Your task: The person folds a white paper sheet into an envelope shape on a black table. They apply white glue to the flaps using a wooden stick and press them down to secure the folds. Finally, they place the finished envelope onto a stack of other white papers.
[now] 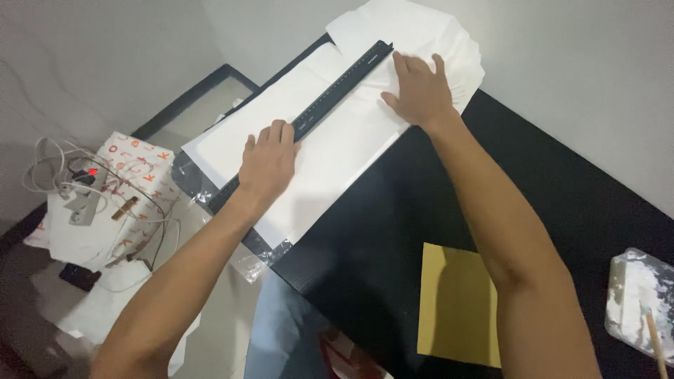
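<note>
Pressing flat, both open hands pin the ruler [330, 105] diagonally across white paper [337, 151]: left hand [267, 161] nearer, right hand [420, 91] farther.

- Setting: looks like a room in a home used as a makeshift craft corner, not a fitted workshop.
- Evidence — a plain black table [393, 245] pushed into the corner of bare white walls [597, 77], no shelving or tool racks in view.
- Floor beside the table: power strip [83, 203] with a lit red switch, a tangle of white cables [49, 165], both lying on a printed paper bag [140, 165].
- Work materials are paper-craft kind — black ruler [337, 88], large white sheets [330, 140], mustard card [456, 309].
- Small clear tub of white paste [642, 302] at the table edge.
</note>
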